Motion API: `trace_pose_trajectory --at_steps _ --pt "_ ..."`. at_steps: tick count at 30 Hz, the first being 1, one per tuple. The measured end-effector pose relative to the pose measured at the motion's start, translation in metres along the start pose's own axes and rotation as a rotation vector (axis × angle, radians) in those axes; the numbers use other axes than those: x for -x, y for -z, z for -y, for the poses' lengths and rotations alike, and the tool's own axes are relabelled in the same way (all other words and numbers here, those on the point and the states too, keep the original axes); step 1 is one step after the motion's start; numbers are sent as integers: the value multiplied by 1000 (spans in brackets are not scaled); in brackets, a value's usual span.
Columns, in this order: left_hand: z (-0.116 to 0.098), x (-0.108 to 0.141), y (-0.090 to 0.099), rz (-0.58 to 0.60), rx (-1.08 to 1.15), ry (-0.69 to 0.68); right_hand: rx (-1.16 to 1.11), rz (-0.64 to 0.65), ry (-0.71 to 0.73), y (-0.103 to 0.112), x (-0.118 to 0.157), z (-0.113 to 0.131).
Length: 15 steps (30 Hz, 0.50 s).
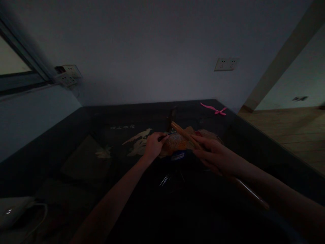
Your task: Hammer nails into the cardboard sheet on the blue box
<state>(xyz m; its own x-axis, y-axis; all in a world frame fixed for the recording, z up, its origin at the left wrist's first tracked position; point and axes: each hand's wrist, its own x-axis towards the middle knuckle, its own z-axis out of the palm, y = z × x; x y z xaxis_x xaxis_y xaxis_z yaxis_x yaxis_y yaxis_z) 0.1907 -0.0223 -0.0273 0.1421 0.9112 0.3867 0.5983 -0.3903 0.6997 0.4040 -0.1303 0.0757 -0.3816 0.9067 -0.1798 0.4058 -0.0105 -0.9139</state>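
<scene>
My right hand (213, 152) is closed round the long wooden handle of a hammer (186, 134). The hammer's dark head points away from me, just right of my left fingertips. My left hand (154, 144) has thumb and fingers pinched together near the head; whatever they may hold is too small and dark to make out. Under both hands lies an orange-brown speckled thing (175, 144) with a blue and white label (178, 156) at its near side. The dim light hides what kind of thing it is.
The dark glossy table (106, 117) bears a pale printed picture (139, 140). A pink ribbon (219, 111) lies at its far right corner. Wall sockets (225, 64) sit above, and a white device with a cable (15, 210) stands at lower left.
</scene>
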Motion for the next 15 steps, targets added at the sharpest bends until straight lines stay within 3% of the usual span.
trace_pose_trajectory --at_steps 15 --pt "-1 -1 2 -1 -53 15 10 45 -24 -3 0 -5"
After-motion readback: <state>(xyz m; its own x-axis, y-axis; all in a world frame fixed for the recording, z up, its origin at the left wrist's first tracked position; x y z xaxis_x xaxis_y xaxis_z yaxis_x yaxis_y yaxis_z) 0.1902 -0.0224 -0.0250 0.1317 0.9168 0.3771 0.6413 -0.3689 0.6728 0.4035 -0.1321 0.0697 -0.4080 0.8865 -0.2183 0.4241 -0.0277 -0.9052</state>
